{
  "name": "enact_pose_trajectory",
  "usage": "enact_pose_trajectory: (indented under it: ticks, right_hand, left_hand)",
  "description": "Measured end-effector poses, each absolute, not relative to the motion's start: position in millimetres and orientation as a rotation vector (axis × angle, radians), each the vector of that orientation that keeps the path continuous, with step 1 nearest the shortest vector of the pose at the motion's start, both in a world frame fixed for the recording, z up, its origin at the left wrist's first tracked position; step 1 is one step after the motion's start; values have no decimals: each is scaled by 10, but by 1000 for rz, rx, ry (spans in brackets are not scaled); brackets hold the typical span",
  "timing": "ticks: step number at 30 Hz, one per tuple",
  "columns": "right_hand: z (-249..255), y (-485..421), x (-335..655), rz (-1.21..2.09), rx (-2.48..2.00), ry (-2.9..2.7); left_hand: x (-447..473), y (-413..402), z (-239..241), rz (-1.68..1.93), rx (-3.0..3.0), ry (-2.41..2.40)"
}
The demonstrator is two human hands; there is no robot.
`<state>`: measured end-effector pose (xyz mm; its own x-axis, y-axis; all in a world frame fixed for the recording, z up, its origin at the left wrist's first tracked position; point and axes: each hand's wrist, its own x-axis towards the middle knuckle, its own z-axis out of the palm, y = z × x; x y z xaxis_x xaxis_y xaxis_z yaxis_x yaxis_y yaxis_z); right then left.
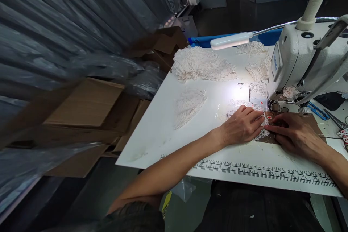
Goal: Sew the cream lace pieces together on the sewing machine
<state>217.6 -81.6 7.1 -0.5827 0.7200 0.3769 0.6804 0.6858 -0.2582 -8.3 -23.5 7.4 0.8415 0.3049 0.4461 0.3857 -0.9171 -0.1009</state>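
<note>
A piece of white lace [261, 135] lies at the needle area of a white sewing machine [292, 58], partly covered by my hands. My left hand [243, 125] is on top of it, fingers bent together and closed on the lace, its thumb hidden. From the right, my right hand [297, 134] meets the lace edge with its forefinger, the other fingers curled; it looks closed on that edge. Under the right hand is a brown plate [317, 127] on the machine bed. The presser foot [273, 106] stands just beyond the fingertips.
A heap of white lace [201, 64] and a separate lace piece [189, 107] lie left on the white table [152, 141]. A lamp [231, 41] lights the bed. Blue thread snips [318, 111] and scissors [335, 119] lie right. Cardboard boxes [87, 103] stand beside the table.
</note>
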Motion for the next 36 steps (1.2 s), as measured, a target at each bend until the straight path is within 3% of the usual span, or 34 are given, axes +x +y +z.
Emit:
enact_pose_trajectory:
  ticks: [5, 13, 22, 36]
  right_hand:
    - [117, -788, 2189, 141, -1087, -2422]
    - [28, -700, 2305, 135, -1284, -2282]
    - [17, -724, 2276, -67, -1226, -2420]
    - [125, -733, 2195, -66, -1184, -2398]
  left_hand:
    - [-48, -305, 95, -565, -2798, -652]
    - [-2, 93, 94, -502, -2885, -332]
    - [1, 15, 39, -613, -2890, -432]
    - [-12, 9, -48, -782, -2862, -464]
